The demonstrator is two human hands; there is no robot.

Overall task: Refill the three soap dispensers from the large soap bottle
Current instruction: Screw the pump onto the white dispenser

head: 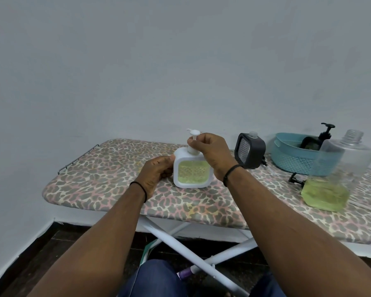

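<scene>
The white soap dispenser (191, 168) stands upright near the middle of the leopard-print ironing board (107, 172), serving here as the worktop. The left hand (156, 171) curls round the dispenser's left edge to steady it, and the right hand (210, 153) pinches the white pump head (192, 139) at the neck, probably screwing it back on. I can't tell whether the threads have caught.

If the pump goes on crooked, I'd expect it to cross-thread and leak at the collar the first time it is pressed. The board also sits on folding legs, so a hard twist or a lean on it could rock everything; the large soap bottle (338, 174), to the right of the white dispenser, stands uncapped and would spill its soap over the cover if it tipped.

The white dispenser's window shows yellow-green soap up to nearly the top. The large bottle holds the same green liquid only in its lower part; the rest is clear. A grey dispenser (250, 153), just right of the white one, stands with its neck open and no pump, and its window looks pale, so probably unfilled. A black pump (296, 181) lies loose on the board near the large bottle. Farther right, a blue basket (291, 161) holds a dark dispenser (313, 142) with a black pump; its level is hidden.
</scene>
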